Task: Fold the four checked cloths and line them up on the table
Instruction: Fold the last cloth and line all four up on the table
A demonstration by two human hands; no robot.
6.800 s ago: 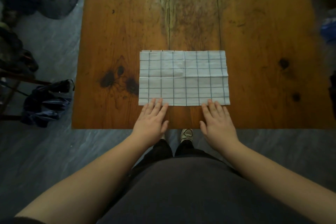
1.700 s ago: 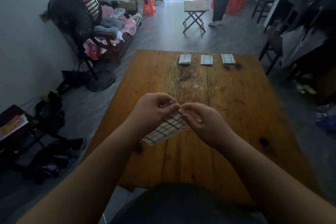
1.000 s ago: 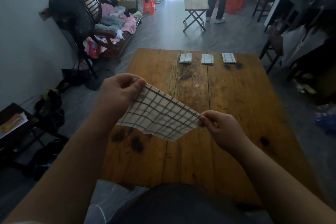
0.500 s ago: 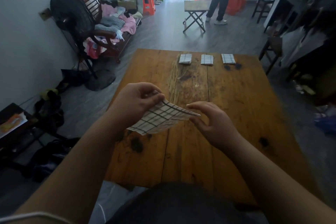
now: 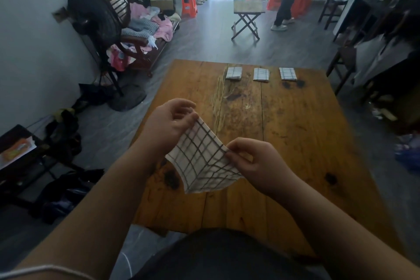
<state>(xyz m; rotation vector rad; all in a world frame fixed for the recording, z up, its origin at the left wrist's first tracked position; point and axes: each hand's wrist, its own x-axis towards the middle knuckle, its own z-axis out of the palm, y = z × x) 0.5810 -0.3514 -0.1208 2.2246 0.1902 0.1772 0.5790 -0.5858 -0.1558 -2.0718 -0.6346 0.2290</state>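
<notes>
Pinching opposite corners, left hand (image 5: 169, 125) and right hand (image 5: 255, 162) hold a limp, seemingly doubled checked cloth (image 5: 201, 162).

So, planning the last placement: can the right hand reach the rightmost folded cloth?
Likely not yet: the right hand pinches the held cloth, and the rightmost cloth lies at the table's far end; nothing lies between.
</notes>
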